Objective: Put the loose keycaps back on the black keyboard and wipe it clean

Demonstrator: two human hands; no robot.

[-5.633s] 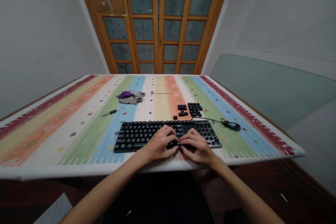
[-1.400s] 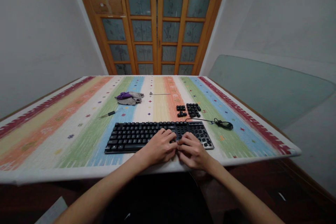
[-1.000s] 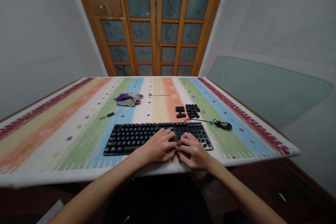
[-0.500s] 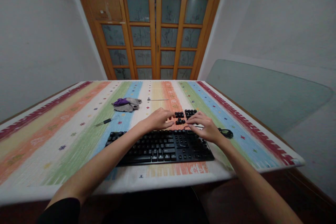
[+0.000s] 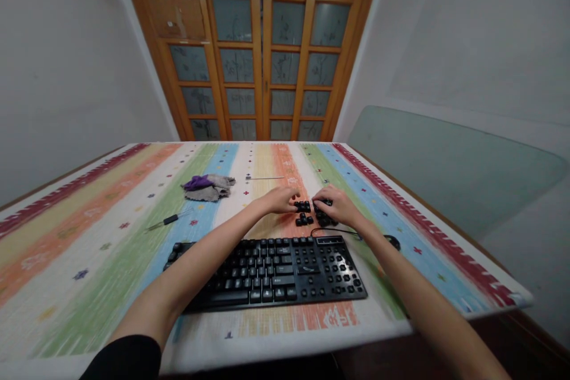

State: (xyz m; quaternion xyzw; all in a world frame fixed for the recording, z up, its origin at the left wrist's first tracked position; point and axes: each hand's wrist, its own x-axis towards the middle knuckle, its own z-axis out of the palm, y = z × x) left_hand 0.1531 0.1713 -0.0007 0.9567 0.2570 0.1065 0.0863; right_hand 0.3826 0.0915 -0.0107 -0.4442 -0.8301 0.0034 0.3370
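A black keyboard [image 5: 267, 279] lies near the table's front edge; at its right end bare key switches show in place of caps. Behind it sit loose black keycaps in small groups, one at the left [image 5: 303, 206], a smaller one nearer me [image 5: 304, 220] and one at the right [image 5: 327, 221]. My left hand [image 5: 281, 199] is at the left group's edge, open, thumb and fingers apart. Over the right group, my right hand [image 5: 337, 204] lies with its fingers spread on the caps, hiding some of them.
A grey and purple cloth glove [image 5: 208, 187] lies at the left. Nearer me is a small tool with a black handle and wire prongs [image 5: 170, 219]. A thin metal rod [image 5: 266, 178] lies further back. A coiled black cable [image 5: 392, 242] rests beyond my right forearm on the striped tablecloth [image 5: 107, 249].
My right hand has moved away from the keyboard's top edge onto the right keycap group. My left hand stays beside the left group. The view has tilted, so the keyboard appears lower.
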